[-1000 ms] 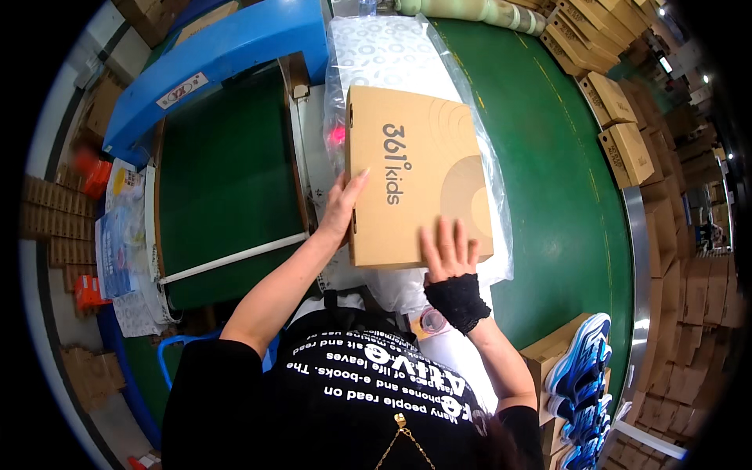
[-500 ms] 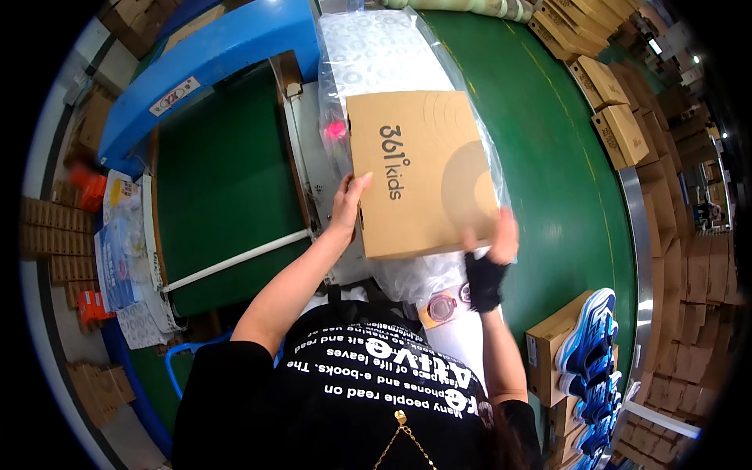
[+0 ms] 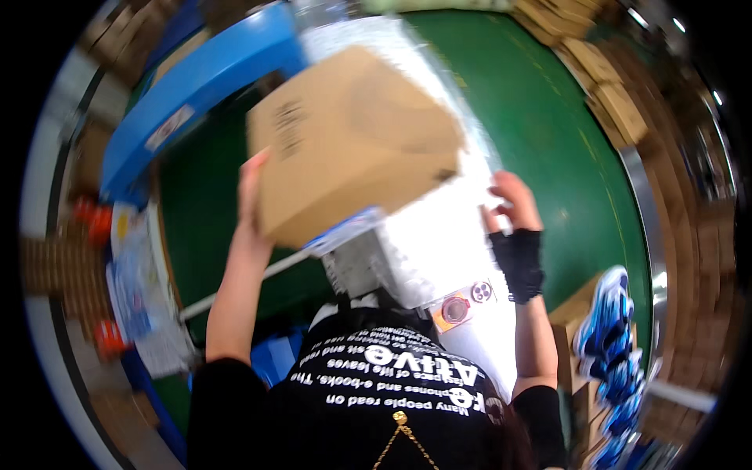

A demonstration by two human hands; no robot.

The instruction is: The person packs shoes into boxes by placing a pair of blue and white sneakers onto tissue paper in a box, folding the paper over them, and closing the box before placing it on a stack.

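Hands (image 3: 252, 192) lifting cardboard box (image 3: 352, 137), plastic bag (image 3: 439, 251) beneath

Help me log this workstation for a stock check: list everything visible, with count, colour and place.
cardboard box: one, brown, tilted up at centre top, blurred
plastic bag: one, white and clear, under and right of the box
round stickers: two, orange and pale, on the bag's near end
conveyor belt: one, green, curving along the right
machine frame: one, blue, upper left
flat cartons: a stack, brown, upper right; count unclear
shoes: several, blue and white, lower right in an open box
printed packets: a pile, pale blue and white, left edge
left hand: one, bare, on the box's left side
right hand: one, black wrist wrap, at the bag's right edge
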